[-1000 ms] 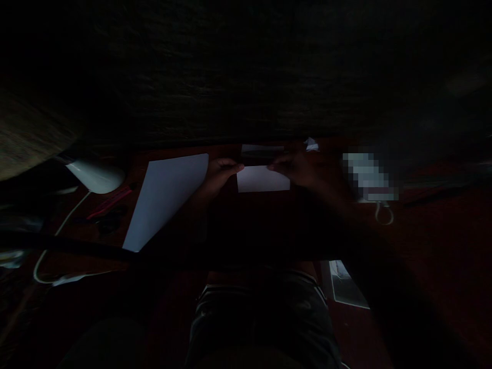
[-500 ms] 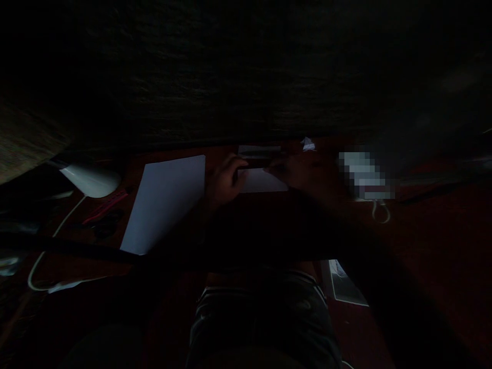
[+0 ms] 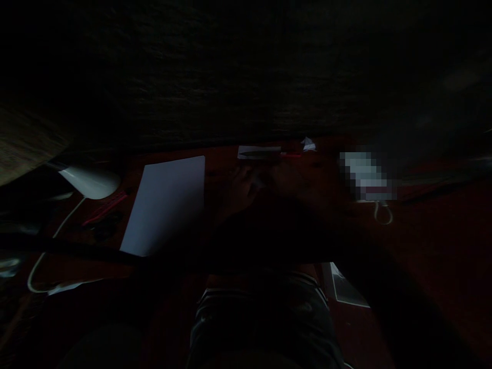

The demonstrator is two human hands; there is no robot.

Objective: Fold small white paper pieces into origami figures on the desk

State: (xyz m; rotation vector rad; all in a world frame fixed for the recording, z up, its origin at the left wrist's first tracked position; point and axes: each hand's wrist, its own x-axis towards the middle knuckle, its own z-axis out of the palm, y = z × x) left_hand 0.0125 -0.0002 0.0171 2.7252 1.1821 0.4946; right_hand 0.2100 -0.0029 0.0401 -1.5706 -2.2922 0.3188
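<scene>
The scene is very dark. My left hand [image 3: 240, 189] and my right hand [image 3: 295, 177] lie close together on the reddish-brown table [image 3: 423, 220], over the spot where a small white paper lay. That paper is almost wholly hidden beneath them. Both hands are in shadow, and their fingers cannot be made out. A large white sheet [image 3: 165, 202] lies just left of my left hand.
A white lamp head [image 3: 90, 182] with a white cable [image 3: 57, 230] sits at the left, red tools [image 3: 105, 207] beside it. Behind the hands lie a paper strip [image 3: 258, 151], a red pen [image 3: 292, 154] and a small folded paper [image 3: 308, 144]. A white cord loop [image 3: 382, 212] lies at the right.
Both hands held the small white paper up by its top corners, then came down together over it. It showed plainly before and is now covered.
</scene>
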